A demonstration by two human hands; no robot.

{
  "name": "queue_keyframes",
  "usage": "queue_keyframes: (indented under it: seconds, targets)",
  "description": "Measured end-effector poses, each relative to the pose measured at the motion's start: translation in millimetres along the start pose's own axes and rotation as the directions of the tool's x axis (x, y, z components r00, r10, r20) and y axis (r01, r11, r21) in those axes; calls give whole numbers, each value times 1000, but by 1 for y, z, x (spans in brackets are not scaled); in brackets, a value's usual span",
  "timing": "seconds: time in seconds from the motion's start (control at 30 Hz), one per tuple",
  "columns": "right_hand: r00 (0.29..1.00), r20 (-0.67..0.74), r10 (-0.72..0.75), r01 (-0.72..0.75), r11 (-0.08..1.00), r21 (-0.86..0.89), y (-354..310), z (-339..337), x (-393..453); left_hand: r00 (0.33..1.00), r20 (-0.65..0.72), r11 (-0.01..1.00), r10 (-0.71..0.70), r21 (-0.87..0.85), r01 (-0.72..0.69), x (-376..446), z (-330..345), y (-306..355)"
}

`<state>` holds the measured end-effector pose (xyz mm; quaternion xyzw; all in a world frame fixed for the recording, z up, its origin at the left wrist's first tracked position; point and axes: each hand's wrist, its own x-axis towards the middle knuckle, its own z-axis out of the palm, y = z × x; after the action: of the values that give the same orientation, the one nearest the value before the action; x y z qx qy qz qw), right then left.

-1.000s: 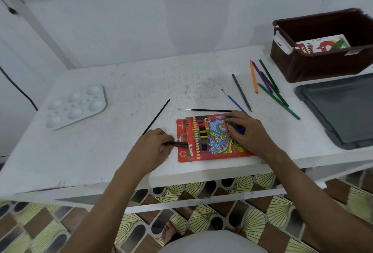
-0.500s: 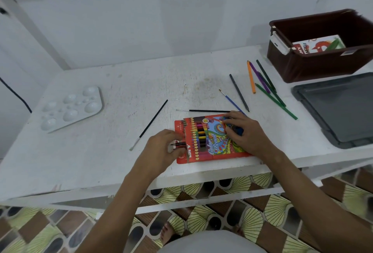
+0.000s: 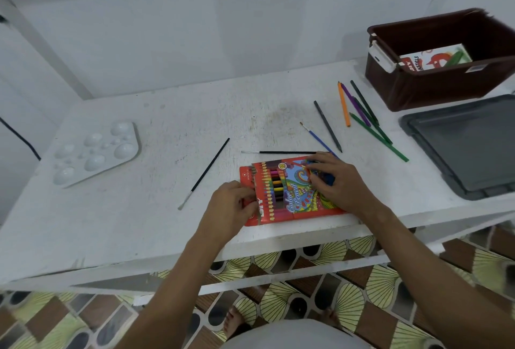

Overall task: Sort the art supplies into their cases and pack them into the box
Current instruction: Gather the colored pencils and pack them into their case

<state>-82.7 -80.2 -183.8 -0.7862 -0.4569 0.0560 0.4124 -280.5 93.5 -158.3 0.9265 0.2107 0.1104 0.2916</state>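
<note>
Item: red pencil case (image 3: 289, 189), flat near the front edge of the white table (image 3: 167, 114), held between both hands. Coloured pencils are seen through its window.

Left hand (image 3: 231, 206): placed at the case's left end, fingers curled onto the flap there; the flap is pinched by the fingertips. Whether a pencil is also held cannot be told.

Right hand (image 3: 338, 184): laid on the case's right half, fingers spread and bent, pressing it down onto the table.

Just beyond the right hand: a black paintbrush (image 3: 284, 152) lying crosswise, and a blue paintbrush (image 3: 317, 138) running diagonally, its handle end hidden by the fingers. Farther beyond and to the right of that hand: a dark grey pencil (image 3: 328, 126), then a loose cluster of orange, purple and green pencils (image 3: 365, 114).

Beyond the left hand, slightly to its left: a second black paintbrush (image 3: 206, 171), diagonal. Well to the left: a white paint palette (image 3: 96, 150).

Far right of the right hand: a brown box (image 3: 434, 89) containing a pastels pack (image 3: 426, 60); a grey lid (image 3: 468, 142) lies beside it, nearer the table's front.
</note>
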Motion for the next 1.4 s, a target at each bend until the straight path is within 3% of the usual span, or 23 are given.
queue_keyframes:
  seconds: [0.37, 0.53, 0.67, 0.73, 0.9, 1.03, 1.4]
  targets:
    - [1000, 6, -6, 7, 1000, -19, 4, 1, 0, 997, -54, 996, -58, -76, 54, 5, 5, -4]
    - [1000, 22, 14, -14, 1000, -7, 1, -2, 1, 997, -9, 995, -79, -69, 78, 9, -1, -8]
    - [998, 20, 61, -62, 997, 47, -1, -14, 3, 987, -111, 985, -114, -141, 98, 13, -6, -7]
    - [996, -23, 88, -87, 996, 17, 1, -22, 6, 989, -137, 991, -55, -126, 38, 17, -2, -5]
    - [965, -207, 160, -193, 970, -147, 24, -41, 25, 998, 9, 998, 56, -43, -55, 33, 20, -18]
    - [925, -262, 277, -333, 920, -204, 41, -53, 57, 992, -72, 994, 101, 46, -98, 31, 28, -20]
    - [878, -184, 442, -477, 779, -407, 56, -59, 139, 984, -123, 989, 131, 80, -122, 31, 29, -17]
